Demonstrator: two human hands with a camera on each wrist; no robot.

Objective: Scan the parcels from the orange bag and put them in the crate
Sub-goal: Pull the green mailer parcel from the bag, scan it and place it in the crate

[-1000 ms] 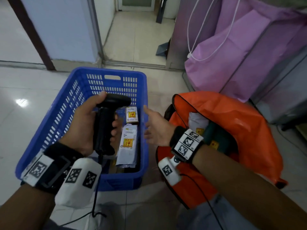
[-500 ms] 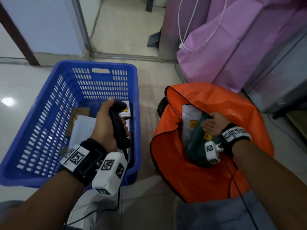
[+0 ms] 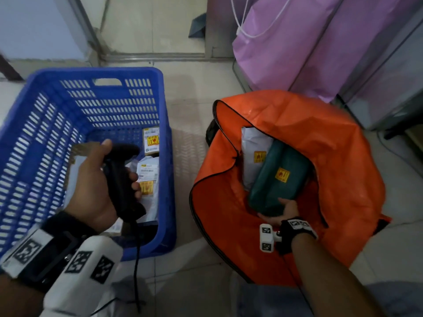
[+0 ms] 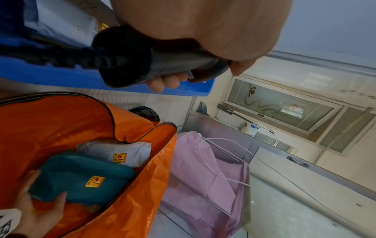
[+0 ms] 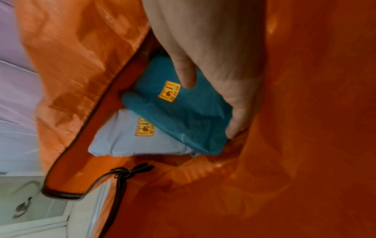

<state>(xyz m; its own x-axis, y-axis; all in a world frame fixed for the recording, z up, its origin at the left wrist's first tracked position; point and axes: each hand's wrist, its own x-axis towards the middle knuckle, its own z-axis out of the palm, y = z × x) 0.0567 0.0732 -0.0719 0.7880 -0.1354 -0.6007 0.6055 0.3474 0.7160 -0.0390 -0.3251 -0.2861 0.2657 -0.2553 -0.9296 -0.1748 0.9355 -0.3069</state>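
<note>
On the floor at the right lies the orange bag (image 3: 332, 138), its mouth wide. Inside it a teal parcel (image 3: 279, 177) with a yellow sticker lies over a white parcel (image 3: 254, 145). My right hand (image 3: 283, 208) grips the teal parcel's near end, thumb on top (image 5: 187, 77) and fingers along its edge. The blue crate (image 3: 166, 143) stands at the left and holds a white mailer (image 3: 148, 179), a small box (image 3: 151, 140) and other parcels. Over the crate my left hand (image 3: 107, 170) grips the black scanner (image 3: 121, 179) by its handle.
The scanner's black cable (image 3: 137, 271) hangs down over the crate's near wall. Purple bags (image 3: 286, 42) and a grey cabinet (image 3: 389, 92) stand behind the orange bag. A door threshold (image 3: 155, 56) runs behind the crate. A strip of tiled floor (image 3: 190, 156) separates crate and bag.
My right hand left the crate's edge, reached into the orange bag and slid back to grip the teal parcel's near end. The left hand kept the scanner over the crate.
</note>
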